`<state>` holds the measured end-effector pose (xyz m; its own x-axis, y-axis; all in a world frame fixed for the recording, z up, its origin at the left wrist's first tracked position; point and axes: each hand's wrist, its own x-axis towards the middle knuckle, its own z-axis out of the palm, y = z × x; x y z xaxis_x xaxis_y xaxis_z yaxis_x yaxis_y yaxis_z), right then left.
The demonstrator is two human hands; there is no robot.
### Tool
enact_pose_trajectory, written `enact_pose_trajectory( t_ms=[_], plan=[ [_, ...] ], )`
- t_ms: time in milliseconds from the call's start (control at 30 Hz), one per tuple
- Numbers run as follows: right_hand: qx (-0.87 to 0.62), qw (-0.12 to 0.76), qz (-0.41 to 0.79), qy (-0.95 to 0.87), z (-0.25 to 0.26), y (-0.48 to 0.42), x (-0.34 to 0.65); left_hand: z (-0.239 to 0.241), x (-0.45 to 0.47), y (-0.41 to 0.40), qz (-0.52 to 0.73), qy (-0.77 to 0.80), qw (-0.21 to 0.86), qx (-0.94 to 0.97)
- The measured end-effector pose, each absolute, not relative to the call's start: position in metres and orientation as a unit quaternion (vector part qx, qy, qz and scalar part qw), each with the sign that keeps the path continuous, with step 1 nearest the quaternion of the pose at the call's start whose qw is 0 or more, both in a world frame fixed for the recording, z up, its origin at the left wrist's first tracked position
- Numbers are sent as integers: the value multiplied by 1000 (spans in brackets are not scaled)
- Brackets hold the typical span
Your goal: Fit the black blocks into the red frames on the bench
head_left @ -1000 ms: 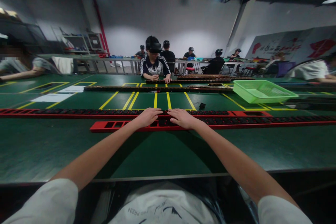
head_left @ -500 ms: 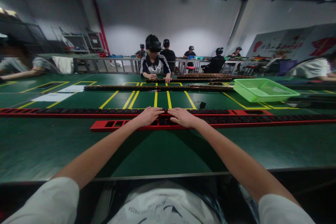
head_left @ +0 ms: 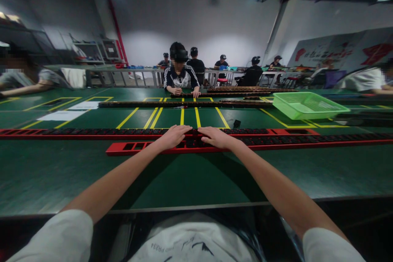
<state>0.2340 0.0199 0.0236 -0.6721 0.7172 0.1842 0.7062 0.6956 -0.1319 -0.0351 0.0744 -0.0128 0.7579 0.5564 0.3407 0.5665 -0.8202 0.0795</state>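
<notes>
Above the middle of the far red strip [head_left: 278, 132] and the near red strip [head_left: 118, 148], the left hand [head_left: 172, 136] and the right hand [head_left: 215, 137] point their outstretched fingers [head_left: 185, 129] toward each other, a small gap between; whether they press anything, I cannot tell. Both strips, filled largely with black pieces [head_left: 294, 139], lie lengthwise across the green table [head_left: 196, 188]. Beyond stands a green basket [head_left: 322, 115].

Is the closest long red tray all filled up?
Only partly: the closest red tray shows bare slots near its left end, while black pieces line its right part. The left hand hides some slots.
</notes>
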Motion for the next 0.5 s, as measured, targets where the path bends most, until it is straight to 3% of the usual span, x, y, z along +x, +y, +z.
enact_pose_trajectory(
  t_ms=[500],
  plan=[
    [-405, 111, 31, -907, 24, 28, 254, -10, -35, 71, -208, -310, 11, -928]
  ],
)
